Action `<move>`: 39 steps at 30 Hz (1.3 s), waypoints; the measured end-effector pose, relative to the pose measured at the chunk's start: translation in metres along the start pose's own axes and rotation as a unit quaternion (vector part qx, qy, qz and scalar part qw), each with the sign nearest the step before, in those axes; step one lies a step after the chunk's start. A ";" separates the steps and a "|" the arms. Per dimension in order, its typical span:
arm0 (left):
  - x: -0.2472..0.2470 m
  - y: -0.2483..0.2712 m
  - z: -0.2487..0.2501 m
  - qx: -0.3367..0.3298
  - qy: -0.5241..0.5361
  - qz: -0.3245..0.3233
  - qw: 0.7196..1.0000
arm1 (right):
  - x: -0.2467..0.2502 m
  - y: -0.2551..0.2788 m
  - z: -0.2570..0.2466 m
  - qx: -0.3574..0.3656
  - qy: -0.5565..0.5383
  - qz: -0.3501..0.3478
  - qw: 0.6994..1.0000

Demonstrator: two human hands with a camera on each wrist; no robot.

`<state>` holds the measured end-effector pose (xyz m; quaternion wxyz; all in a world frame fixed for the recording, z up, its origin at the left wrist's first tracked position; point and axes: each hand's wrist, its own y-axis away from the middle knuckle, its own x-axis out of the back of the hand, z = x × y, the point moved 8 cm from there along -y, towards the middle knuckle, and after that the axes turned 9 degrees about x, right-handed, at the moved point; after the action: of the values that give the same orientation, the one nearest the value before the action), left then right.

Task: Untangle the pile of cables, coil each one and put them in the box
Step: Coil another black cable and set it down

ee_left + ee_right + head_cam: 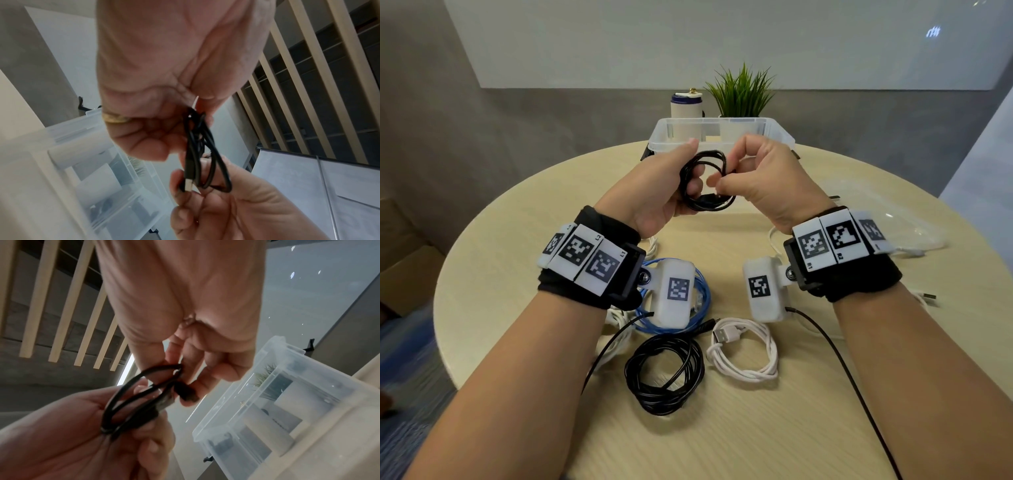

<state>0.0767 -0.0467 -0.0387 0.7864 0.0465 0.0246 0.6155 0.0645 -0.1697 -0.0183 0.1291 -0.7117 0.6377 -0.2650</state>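
Round and pale, the wooden table [722, 438] carries all your work. You hold a small black cable [705, 181] above it, just in front of the clear box [722, 132]. Your left hand [654, 192] keeps the loops together, fingers curled around the coil. Your right hand [756, 178] pinches the cable's end between thumb and fingertips [191, 394]; the plug [188, 185] lies against the loops. It seems you are finishing this coil, tucking the end in. Next, I think, you must keep the loops closed and move them forward over the box rim before you let go. Nearer to you, a bigger black coil [664, 373], a white coil [746, 356] and a blue cable [703, 308] wait on the table. More white cable [616, 318] lies beneath your left wrist.
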 end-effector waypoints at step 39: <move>-0.015 0.005 0.006 -0.083 0.016 -0.118 0.989 | 0.019 -0.004 0.007 -0.051 -0.163 0.067 0.983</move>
<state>0.0685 -0.0602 -0.0329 0.8542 -0.0319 -0.0087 0.5189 0.0728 -0.1884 -0.0179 0.2122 -0.7066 0.6671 -0.1031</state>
